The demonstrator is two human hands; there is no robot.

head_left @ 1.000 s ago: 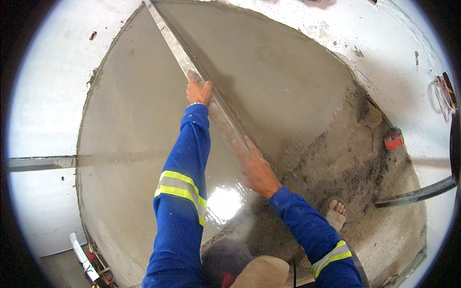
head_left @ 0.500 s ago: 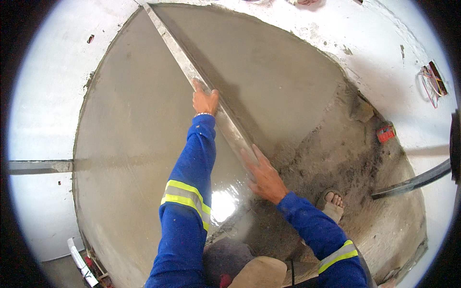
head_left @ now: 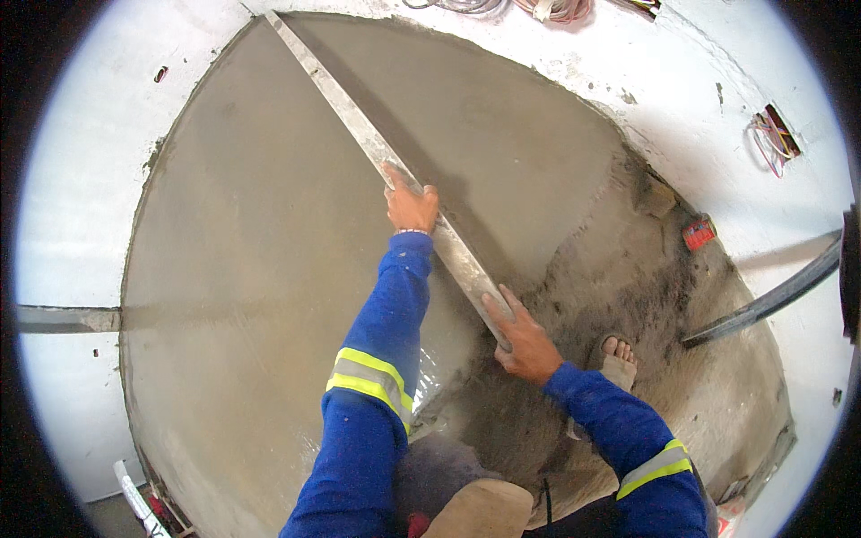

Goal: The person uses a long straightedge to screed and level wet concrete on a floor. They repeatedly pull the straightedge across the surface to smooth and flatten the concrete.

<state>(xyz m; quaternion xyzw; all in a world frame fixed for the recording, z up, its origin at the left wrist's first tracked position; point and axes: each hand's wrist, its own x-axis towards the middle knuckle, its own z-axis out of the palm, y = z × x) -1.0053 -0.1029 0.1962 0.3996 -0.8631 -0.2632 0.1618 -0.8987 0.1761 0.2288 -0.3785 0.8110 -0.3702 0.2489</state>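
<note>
A long metal screed bar (head_left: pixel 354 121) slants across the wet mortar floor (head_left: pixel 242 215), from the far wall down toward me. My left hand (head_left: pixel 413 208) is closed over it about midway along, thumb and fingers on opposite edges. Near the bar's close end my right hand (head_left: pixel 526 341) grips it, fingers across the top. Left of the bar the mortar is smooth and shiny; a dark shadow runs along its right side. Both my arms are in blue sleeves with reflective bands.
Rougher, dark mortar (head_left: pixel 619 269) lies at the right, where a sandalled foot (head_left: pixel 619 359) rests. A black pipe (head_left: pixel 762 300) bends down to the floor there. Beside the wall are a red can (head_left: pixel 699 232) and loose wires (head_left: pixel 771 143). White walls (head_left: pixel 81 197) surround the floor.
My hands and the near part of the bar have shifted to the right and slightly toward me. The view has moved a little, showing more coiled cable at the far wall.
</note>
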